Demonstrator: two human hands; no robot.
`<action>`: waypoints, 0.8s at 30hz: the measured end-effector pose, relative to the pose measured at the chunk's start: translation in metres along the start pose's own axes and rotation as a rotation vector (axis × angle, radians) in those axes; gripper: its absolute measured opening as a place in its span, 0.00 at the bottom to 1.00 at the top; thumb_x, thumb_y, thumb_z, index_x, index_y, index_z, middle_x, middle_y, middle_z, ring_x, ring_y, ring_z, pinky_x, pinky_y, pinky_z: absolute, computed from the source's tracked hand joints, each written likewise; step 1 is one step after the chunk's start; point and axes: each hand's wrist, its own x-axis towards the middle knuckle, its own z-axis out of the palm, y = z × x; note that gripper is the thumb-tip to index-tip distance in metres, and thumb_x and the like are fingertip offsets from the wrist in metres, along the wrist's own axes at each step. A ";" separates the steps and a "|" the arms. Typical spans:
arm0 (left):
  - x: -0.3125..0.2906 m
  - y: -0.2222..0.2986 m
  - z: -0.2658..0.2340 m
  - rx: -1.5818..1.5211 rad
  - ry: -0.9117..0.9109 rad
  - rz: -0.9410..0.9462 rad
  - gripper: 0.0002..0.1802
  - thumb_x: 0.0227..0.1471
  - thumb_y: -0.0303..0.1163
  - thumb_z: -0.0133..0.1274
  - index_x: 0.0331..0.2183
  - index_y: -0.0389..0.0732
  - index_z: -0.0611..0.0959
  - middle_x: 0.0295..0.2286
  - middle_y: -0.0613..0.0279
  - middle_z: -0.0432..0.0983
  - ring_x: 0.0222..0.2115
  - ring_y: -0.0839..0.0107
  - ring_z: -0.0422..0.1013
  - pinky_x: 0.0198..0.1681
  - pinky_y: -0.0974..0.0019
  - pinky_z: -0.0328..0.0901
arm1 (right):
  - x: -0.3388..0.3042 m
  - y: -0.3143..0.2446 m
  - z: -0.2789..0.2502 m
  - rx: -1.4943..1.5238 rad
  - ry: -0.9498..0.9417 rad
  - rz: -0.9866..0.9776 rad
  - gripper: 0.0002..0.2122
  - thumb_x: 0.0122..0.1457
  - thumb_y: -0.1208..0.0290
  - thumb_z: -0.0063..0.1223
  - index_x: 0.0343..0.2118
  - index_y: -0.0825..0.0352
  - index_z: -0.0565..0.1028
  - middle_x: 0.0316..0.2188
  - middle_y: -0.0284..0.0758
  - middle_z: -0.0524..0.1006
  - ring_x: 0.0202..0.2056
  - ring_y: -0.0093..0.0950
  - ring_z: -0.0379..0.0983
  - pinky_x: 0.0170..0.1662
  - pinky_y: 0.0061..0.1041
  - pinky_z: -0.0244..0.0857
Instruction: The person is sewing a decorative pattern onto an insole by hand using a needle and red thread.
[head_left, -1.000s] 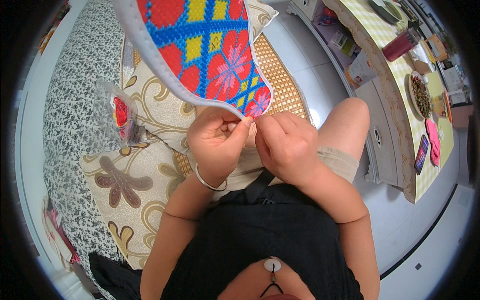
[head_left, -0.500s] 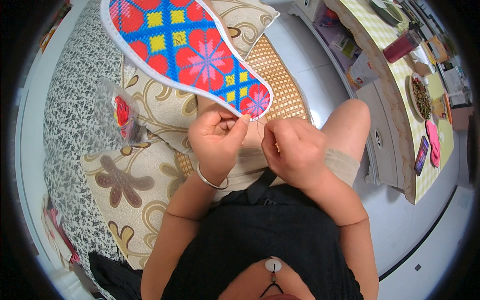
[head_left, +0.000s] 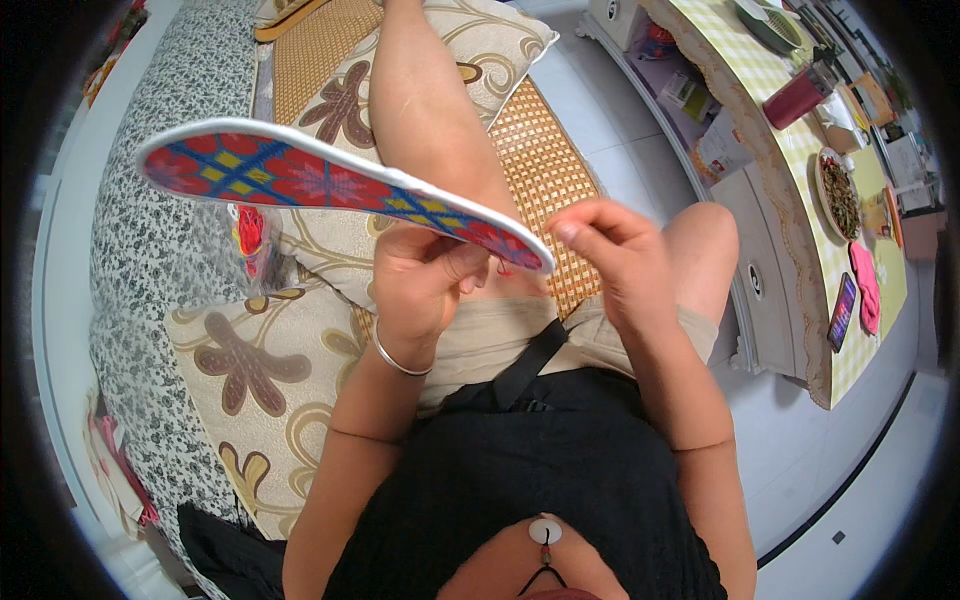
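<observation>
While the left hand [head_left: 418,285] clasps the patterned insole [head_left: 335,185], the right hand [head_left: 632,262] hovers just beside its end, fingers curled toward the thumb (any hold, I cannot tell).

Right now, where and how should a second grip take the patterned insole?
On the insole, probably the rounded left end, coming from the left and pinching across its thickness: it's thin, tilted nearly edge-on, and that end juts free, while the left hand holds near the right end.

Left hand [head_left: 415,285] grips, fingers [head_left: 464,264] curled; right hand [head_left: 630,265] (apart from it) bends inward.
</observation>
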 end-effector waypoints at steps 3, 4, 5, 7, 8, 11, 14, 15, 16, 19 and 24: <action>-0.003 -0.005 0.005 -0.073 -0.024 -0.086 0.08 0.43 0.16 0.54 0.32 0.28 0.77 0.25 0.54 0.74 0.16 0.78 0.65 0.18 0.77 0.61 | -0.006 0.008 0.011 0.449 -0.228 0.310 0.05 0.54 0.77 0.53 0.32 0.72 0.75 0.29 0.34 0.77 0.30 0.21 0.72 0.34 0.17 0.65; -0.002 -0.006 0.003 -0.080 -0.054 -0.110 0.08 0.44 0.16 0.54 0.32 0.29 0.78 0.25 0.55 0.75 0.17 0.78 0.65 0.19 0.78 0.60 | -0.006 0.012 0.014 0.527 -0.200 0.339 0.06 0.52 0.78 0.54 0.32 0.72 0.74 0.28 0.35 0.77 0.31 0.24 0.74 0.37 0.19 0.67; -0.001 -0.007 -0.002 -0.084 -0.081 -0.133 0.08 0.44 0.15 0.53 0.32 0.29 0.78 0.25 0.56 0.75 0.18 0.78 0.66 0.20 0.79 0.60 | -0.006 0.017 0.013 0.522 -0.185 0.339 0.06 0.52 0.77 0.54 0.32 0.72 0.74 0.28 0.35 0.77 0.30 0.24 0.74 0.37 0.20 0.68; -0.002 -0.007 -0.004 -0.073 -0.096 -0.171 0.08 0.45 0.15 0.53 0.33 0.29 0.79 0.25 0.56 0.76 0.19 0.78 0.66 0.21 0.79 0.60 | -0.007 0.024 0.012 0.513 -0.154 0.338 0.06 0.52 0.76 0.54 0.32 0.72 0.74 0.27 0.35 0.77 0.29 0.25 0.74 0.36 0.20 0.68; -0.003 -0.005 -0.002 -0.057 -0.086 -0.185 0.08 0.45 0.15 0.53 0.33 0.29 0.79 0.25 0.56 0.76 0.19 0.79 0.66 0.21 0.79 0.60 | -0.008 0.019 0.014 0.531 -0.173 0.354 0.06 0.52 0.77 0.54 0.31 0.72 0.74 0.27 0.35 0.77 0.28 0.24 0.73 0.34 0.19 0.67; -0.004 -0.004 -0.006 -0.020 -0.124 -0.220 0.09 0.44 0.17 0.54 0.33 0.28 0.79 0.25 0.56 0.76 0.18 0.80 0.65 0.21 0.79 0.60 | -0.006 0.008 0.022 0.571 -0.160 0.380 0.04 0.51 0.77 0.51 0.29 0.71 0.73 0.26 0.35 0.76 0.25 0.22 0.70 0.29 0.17 0.63; -0.005 0.003 0.002 -0.104 -0.209 -0.324 0.09 0.43 0.18 0.55 0.32 0.28 0.79 0.26 0.56 0.76 0.18 0.80 0.65 0.20 0.78 0.60 | 0.017 0.032 0.006 0.647 -0.100 0.314 0.03 0.51 0.77 0.49 0.26 0.70 0.72 0.23 0.34 0.73 0.22 0.20 0.65 0.25 0.15 0.57; -0.006 0.006 0.006 -0.150 -0.237 -0.368 0.09 0.43 0.18 0.55 0.32 0.28 0.79 0.26 0.56 0.76 0.18 0.80 0.65 0.20 0.78 0.60 | 0.031 0.037 -0.011 0.712 -0.137 0.258 0.02 0.51 0.77 0.48 0.25 0.70 0.71 0.22 0.34 0.72 0.21 0.20 0.63 0.24 0.15 0.54; -0.007 0.000 0.001 -0.130 -0.258 -0.320 0.10 0.44 0.18 0.54 0.33 0.29 0.79 0.27 0.57 0.76 0.18 0.80 0.64 0.20 0.78 0.60 | 0.036 0.032 -0.017 0.755 -0.058 0.190 0.03 0.50 0.76 0.49 0.25 0.69 0.71 0.23 0.35 0.70 0.23 0.20 0.61 0.22 0.16 0.51; 0.004 -0.002 -0.009 -0.114 -0.127 -0.198 0.10 0.46 0.19 0.52 0.35 0.29 0.78 0.27 0.57 0.76 0.17 0.79 0.64 0.20 0.78 0.59 | 0.025 -0.016 -0.037 0.981 0.114 0.187 0.06 0.52 0.78 0.51 0.31 0.74 0.72 0.34 0.42 0.72 0.35 0.25 0.69 0.33 0.17 0.66; 0.019 0.015 -0.045 -0.134 0.031 -0.286 0.11 0.48 0.23 0.51 0.38 0.33 0.75 0.27 0.56 0.75 0.14 0.79 0.63 0.17 0.78 0.57 | 0.005 -0.018 -0.166 1.342 -0.133 -0.118 0.03 0.58 0.82 0.37 0.35 0.72 0.63 0.26 0.31 0.63 0.22 0.18 0.59 0.24 0.15 0.61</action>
